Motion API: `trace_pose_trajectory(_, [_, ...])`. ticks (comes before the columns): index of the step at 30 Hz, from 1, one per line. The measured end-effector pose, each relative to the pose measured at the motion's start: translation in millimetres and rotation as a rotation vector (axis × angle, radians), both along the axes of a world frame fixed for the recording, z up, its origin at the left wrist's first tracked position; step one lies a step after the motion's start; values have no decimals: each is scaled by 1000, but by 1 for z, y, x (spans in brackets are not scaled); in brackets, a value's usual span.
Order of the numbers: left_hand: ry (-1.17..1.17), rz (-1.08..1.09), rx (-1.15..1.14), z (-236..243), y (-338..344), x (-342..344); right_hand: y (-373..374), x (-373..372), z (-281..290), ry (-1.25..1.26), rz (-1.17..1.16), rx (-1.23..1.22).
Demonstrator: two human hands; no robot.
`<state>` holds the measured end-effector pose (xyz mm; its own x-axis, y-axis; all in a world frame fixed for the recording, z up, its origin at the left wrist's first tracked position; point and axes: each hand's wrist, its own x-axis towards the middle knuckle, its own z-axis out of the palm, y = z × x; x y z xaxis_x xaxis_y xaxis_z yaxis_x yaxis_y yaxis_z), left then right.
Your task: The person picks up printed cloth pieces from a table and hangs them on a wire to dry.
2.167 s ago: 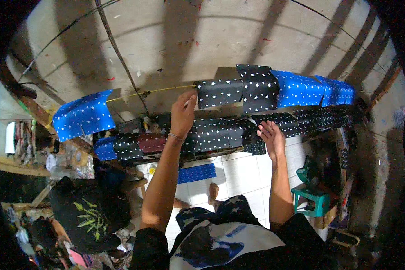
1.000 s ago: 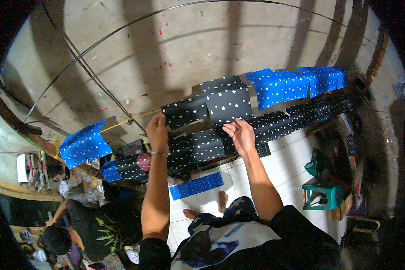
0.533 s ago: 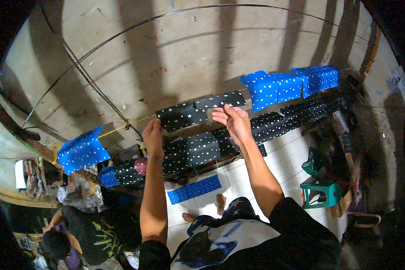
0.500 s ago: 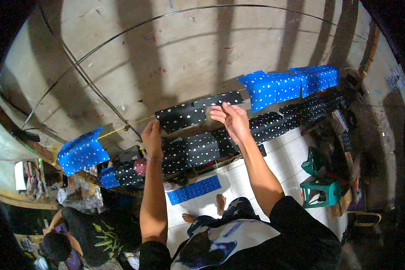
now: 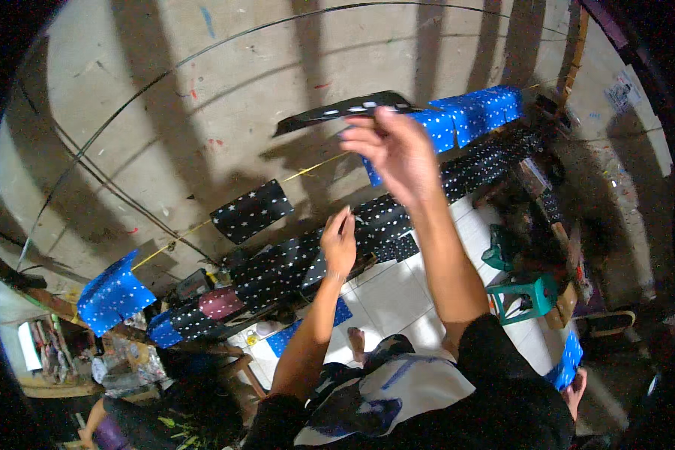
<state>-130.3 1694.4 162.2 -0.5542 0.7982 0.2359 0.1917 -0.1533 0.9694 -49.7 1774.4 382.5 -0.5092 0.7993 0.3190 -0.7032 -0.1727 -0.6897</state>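
Note:
My right hand is raised before the wall, slightly blurred, its fingers closed on the edge of a black sheet with white stars. The sheet stands tilted, seen almost edge-on. Lower and to the left, my left hand is closed with fingertips pointing up, in front of the black starred covering; what it pinches, if anything, is hidden. A smaller black starred piece hangs on the yellow string. Blue starred pieces hang at the left and right of the string.
A blue starred strip lies on the white tiled floor. At right stands a green stool. Another person's hand holds a blue sheet at lower right. A second person's arm shows at lower left. Cables cross the wall.
My right hand has risen with the black sheet, now tilted off the string. My left hand has let go of the string's black piece and moved right and down. The view has shifted.

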Motion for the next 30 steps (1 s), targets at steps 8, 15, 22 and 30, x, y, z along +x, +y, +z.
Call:
trace_pose_trajectory(8, [76,33,-7,-7,111,6,-43,163,-5,-214,-529,87])
trace_pose_trajectory(15, [9,31,-31,-16,120,4,-80,197,-68,-489,-721,-93])
trace_pose_trajectory(22, [-33,29,11,8,109,1,-104,227,-120,-484,-638,-252])
trace_pose_trajectory(30, [-88,35,15,30,105,5,-115,240,-139,-527,-655,-374])
